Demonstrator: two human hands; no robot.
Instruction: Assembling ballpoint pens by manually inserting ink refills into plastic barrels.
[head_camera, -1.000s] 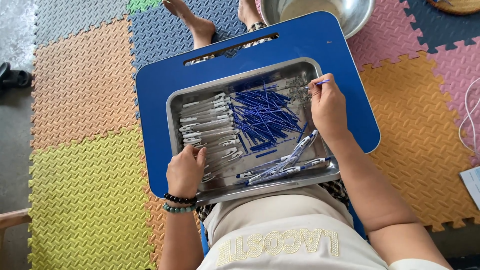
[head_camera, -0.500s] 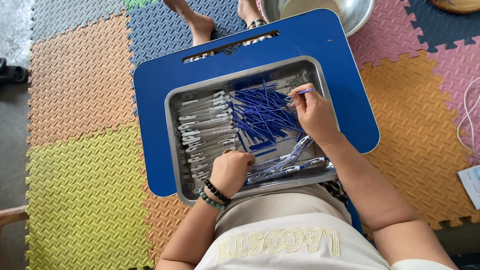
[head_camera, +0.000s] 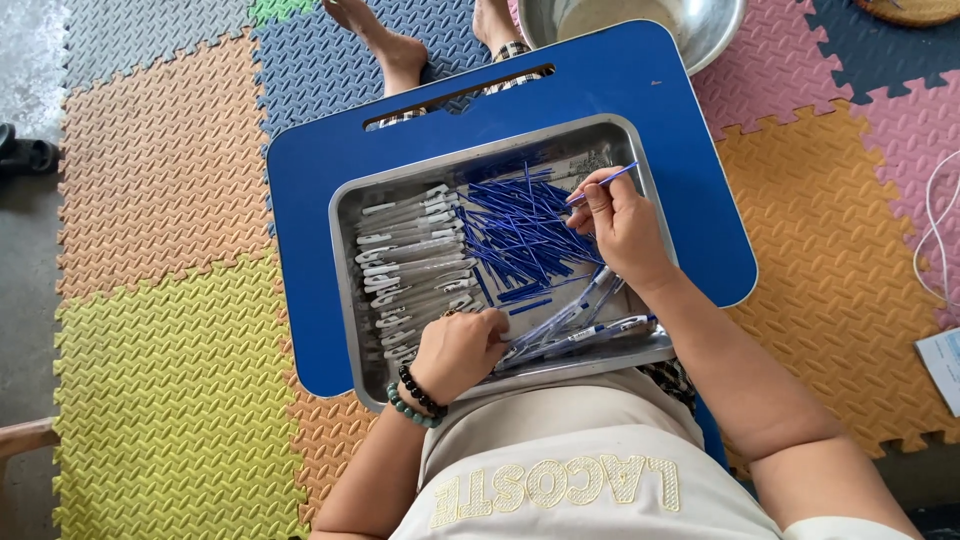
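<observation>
Blue thin refill (head_camera: 606, 182) pinched in right hand (head_camera: 622, 228), left hand (head_camera: 457, 350) closed on pen barrels (head_camera: 412, 270) in tray (head_camera: 345, 265)

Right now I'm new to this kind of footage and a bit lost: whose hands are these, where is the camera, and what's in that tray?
The camera sits on the person's head, looking down at their own lap. A blue plastic lap board carries a shallow metal tray. In it lie clear pen barrels, a pile of thin blue refills and some assembled pens. The right hand pinches one blue refill. The left hand, wearing bead bracelets, rests closed near the barrels; what it holds is hidden.
</observation>
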